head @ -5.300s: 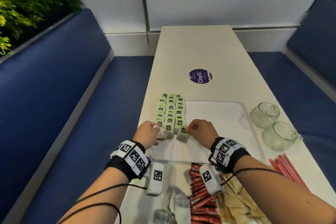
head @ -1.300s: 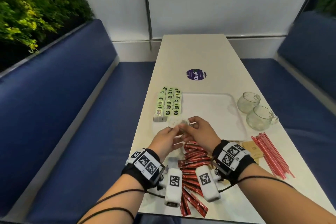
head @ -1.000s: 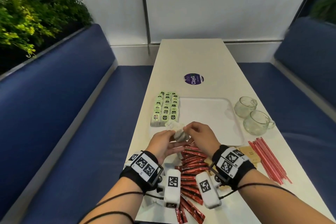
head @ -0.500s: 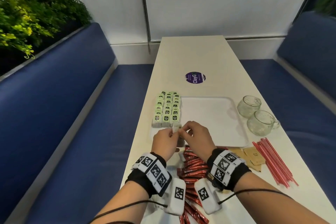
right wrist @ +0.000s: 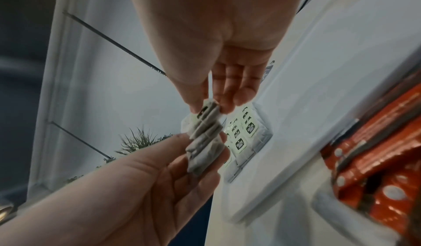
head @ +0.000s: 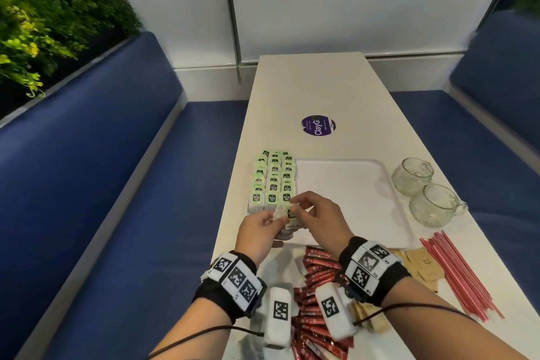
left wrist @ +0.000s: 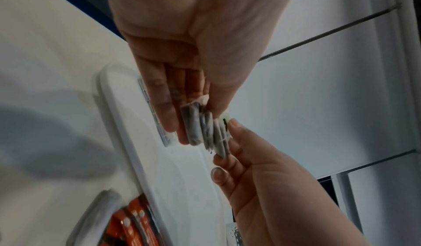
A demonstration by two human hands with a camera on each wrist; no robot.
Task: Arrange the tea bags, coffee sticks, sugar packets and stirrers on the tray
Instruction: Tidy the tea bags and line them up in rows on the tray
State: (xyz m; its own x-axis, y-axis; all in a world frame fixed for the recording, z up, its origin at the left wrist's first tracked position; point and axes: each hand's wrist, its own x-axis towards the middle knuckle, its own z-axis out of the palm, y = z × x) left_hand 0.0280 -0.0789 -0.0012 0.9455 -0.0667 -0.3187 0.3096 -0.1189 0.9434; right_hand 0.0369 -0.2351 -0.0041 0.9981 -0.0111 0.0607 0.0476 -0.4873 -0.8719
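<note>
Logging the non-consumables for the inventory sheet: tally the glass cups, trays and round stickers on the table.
Glass cups: 2
Tray: 1
Purple sticker: 1
Total: 4

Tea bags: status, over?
Left hand holds a small stack of tea bags; right hand pinches the top one. Tea bag rows fill the tray's left edge. Coffee sticks, sugar packets, stirrers off tray. Nothing blocking.
</note>
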